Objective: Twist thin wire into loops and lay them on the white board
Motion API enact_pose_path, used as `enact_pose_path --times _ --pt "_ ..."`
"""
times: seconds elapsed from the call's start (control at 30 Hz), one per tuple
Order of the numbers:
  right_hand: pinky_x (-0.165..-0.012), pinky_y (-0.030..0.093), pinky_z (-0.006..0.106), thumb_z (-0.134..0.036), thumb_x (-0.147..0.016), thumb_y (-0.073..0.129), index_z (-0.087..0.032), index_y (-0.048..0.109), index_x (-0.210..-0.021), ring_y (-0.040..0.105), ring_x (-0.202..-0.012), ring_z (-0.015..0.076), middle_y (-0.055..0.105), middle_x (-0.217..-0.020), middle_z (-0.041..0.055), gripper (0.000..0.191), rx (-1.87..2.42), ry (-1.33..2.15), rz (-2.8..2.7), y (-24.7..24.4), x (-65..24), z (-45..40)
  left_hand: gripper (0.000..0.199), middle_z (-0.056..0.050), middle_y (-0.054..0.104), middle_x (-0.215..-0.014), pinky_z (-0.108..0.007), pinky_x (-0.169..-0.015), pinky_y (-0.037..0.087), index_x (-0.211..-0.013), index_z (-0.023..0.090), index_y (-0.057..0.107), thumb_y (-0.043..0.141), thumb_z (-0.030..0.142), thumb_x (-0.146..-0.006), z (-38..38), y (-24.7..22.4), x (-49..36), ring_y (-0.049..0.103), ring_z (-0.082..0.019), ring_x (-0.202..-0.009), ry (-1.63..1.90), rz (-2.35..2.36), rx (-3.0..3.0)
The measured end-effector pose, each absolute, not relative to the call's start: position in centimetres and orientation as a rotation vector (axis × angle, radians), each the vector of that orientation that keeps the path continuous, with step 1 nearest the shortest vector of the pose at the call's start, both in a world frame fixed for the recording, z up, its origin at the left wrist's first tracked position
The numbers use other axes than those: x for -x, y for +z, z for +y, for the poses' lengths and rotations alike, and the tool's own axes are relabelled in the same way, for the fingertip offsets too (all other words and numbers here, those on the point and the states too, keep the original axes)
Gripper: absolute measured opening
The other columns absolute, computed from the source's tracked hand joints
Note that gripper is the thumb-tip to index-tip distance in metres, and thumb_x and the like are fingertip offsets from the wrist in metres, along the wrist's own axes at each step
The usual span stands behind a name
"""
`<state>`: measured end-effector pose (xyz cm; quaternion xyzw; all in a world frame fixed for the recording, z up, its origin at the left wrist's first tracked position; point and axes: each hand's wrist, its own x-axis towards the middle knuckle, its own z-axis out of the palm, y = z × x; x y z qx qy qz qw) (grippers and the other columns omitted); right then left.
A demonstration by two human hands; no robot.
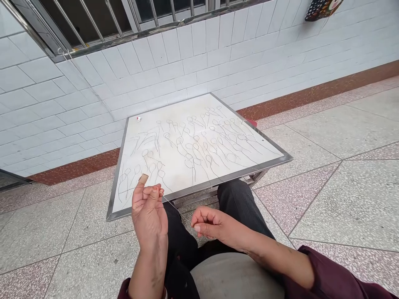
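Note:
My left hand (pixel 149 207) is raised over the table's near left edge, palm toward me, its thumb and fingers pinching a thin pale thread (pixel 175 208). A tan wrap covers one of its fingertips. The thread slants down to my right hand (pixel 208 224), which is closed in a pinch on it above my lap. On the white table (pixel 168 109) lie several thin dark strands, many with a round loop (pixel 231 158) at one end. A small white and red item (pixel 139 119) sits at the table's far left corner.
The grey-edged table stands by a white tiled wall (pixel 140 70) with a barred window (pixel 102 20) above. A patterned cloth item (pixel 322 9) hangs at upper right. Something red (pixel 252 123) shows behind the table. Speckled floor (pixel 352 199) surrounds my legs (pixel 243 203).

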<state>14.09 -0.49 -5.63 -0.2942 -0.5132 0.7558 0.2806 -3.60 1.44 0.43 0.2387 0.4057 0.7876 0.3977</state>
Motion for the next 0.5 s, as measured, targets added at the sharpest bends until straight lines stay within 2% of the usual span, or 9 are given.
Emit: enact_pose_path --times 0.13,0.2,0.27,0.33,0.5 --pt "-0.065 0.039 0.025 -0.046 -0.085 0.069 -0.019 0.063 -0.092 0.054 -0.071 0.0114 0.062 -0.078 -0.0012 0.029 0.685 1.984 -1.561 -5.3 -15.1 0.6 0.052 0.007 0.055 -0.066 -0.022 -0.077 0.046 -0.113 0.021 0.072 0.087 0.013 -0.064 1.1 0.3 3.3 0.059 -0.009 -0.075 1.962 0.994 -0.585" --pt "-0.07 0.042 0.027 -0.049 -0.091 0.06 -0.019 0.064 -0.094 0.057 -0.078 0.0137 0.066 -0.084 0.0019 0.031 0.71 1.831 -1.645 -4.5 -15.5 1.5 0.051 0.006 0.057 -0.067 -0.022 -0.075 0.047 -0.111 0.022 0.073 0.087 0.014 -0.063 0.9 0.2 3.0 0.059 -0.009 -0.075 1.939 0.998 -0.59" --pt "-0.067 0.042 0.027 -0.05 -0.094 0.054 -0.019 0.065 -0.095 0.056 -0.076 0.0136 0.066 -0.085 0.0025 0.033 0.783 1.685 -1.571 -3.4 -15.4 2.3 0.05 0.006 0.058 -0.066 -0.022 -0.073 0.047 -0.11 0.022 0.074 0.088 0.015 -0.063 0.8 0.1 2.5 0.06 -0.01 -0.074 1.91 0.995 -0.598" --pt "-0.063 0.041 0.025 -0.047 -0.092 0.058 -0.02 0.065 -0.095 0.054 -0.071 0.0122 0.067 -0.086 0.0017 0.028 0.807 1.657 -1.486 -2.5 -14.6 2.9 0.049 0.006 0.058 -0.065 -0.021 -0.071 0.048 -0.109 0.023 0.074 0.088 0.016 -0.063 0.7 0.0 1.9 0.059 -0.01 -0.072 1.883 0.983 -0.603" --pt "-0.072 0.046 0.026 -0.033 -0.082 0.071 -0.021 0.068 -0.093 0.058 -0.077 0.0128 0.068 -0.086 -0.0004 0.016 0.787 1.525 -1.483 -2.1 -11.6 3.1 0.05 0.006 0.06 -0.067 -0.023 -0.077 0.049 -0.107 0.023 0.073 0.09 0.019 -0.06 0.5 -0.2 1.0 0.062 -0.01 -0.074 1.84 1.008 -0.562"
